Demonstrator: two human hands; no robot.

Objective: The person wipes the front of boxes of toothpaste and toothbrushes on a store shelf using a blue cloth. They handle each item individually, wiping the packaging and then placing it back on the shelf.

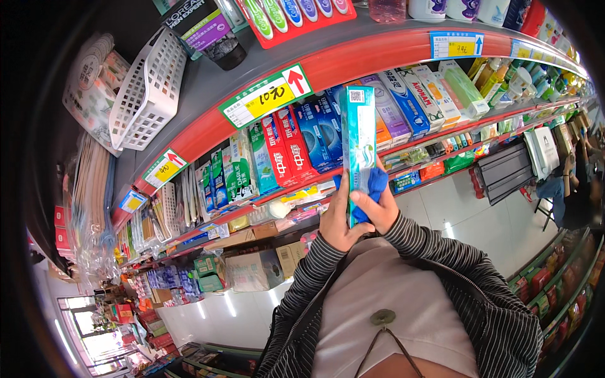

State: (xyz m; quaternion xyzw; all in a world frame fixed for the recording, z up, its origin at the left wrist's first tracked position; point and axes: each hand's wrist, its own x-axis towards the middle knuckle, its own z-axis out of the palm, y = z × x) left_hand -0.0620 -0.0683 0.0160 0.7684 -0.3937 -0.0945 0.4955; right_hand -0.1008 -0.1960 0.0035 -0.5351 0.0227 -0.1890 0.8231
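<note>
A long teal toothpaste carton [360,127] stands nearly upright before me, its top end away from my body. It bears writing and a printed code. My left hand [339,219] grips the lower left side of the carton. My right hand [379,205] holds its lower right side, thumb across the front edge. A bunched blue cloth [376,182] is in my right hand, pressed against the carton. Some of the cloth shows behind the carton on the left. Beyond the carton, boxed toothpastes [295,146] stand in a row on a shelf.
A curved red shelf edge [198,132] with price tags runs above the row. On the upper shelf sit a white plastic basket [151,94] and a red Colgate card [298,23]. Cartons [255,269] stand low at left. A person [557,189] is at far right.
</note>
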